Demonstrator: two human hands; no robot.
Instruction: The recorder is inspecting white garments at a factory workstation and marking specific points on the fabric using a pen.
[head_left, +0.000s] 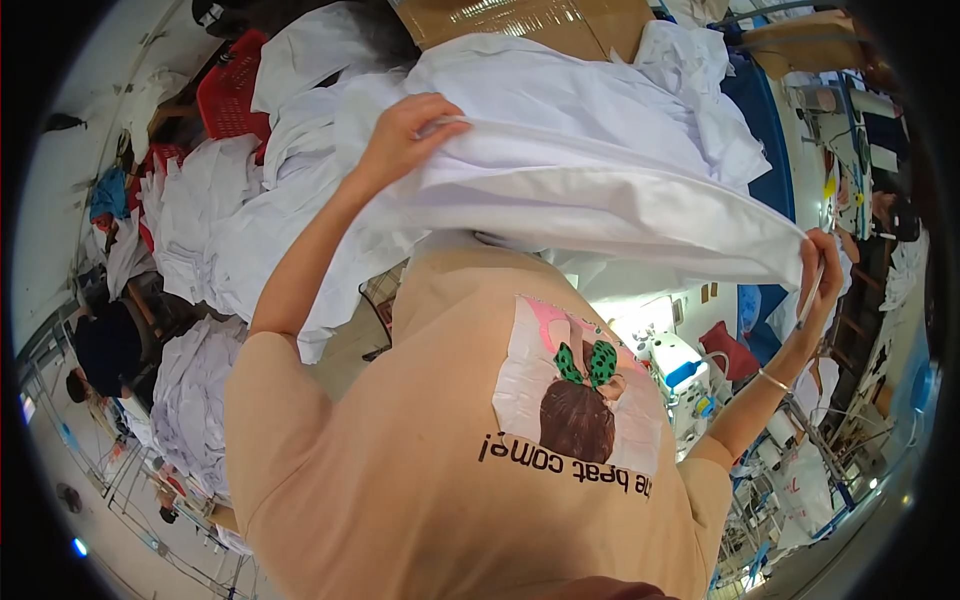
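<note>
A length of white fabric (570, 195) is stretched across in front of my torso, its folded edges running from one hand to the other. My left hand (412, 139) pinches its upper edge between thumb and fingers. At the far end, my right hand (821, 262) grips the fabric's right corner. A thin, shiny metal tool (808, 300) also lies in the right hand, pointing down along the wrist; its exact kind is unclear. Beneath and behind the stretched piece spreads a large heap of white cloth pieces (300, 217).
A cardboard box (517, 22) stands behind the heap, and a red plastic basket (234, 90) at its left. Sewing machines (679, 360) with lit work areas are at my right. More white fabric (191, 397) is piled at left, near a person in dark clothing (109, 349).
</note>
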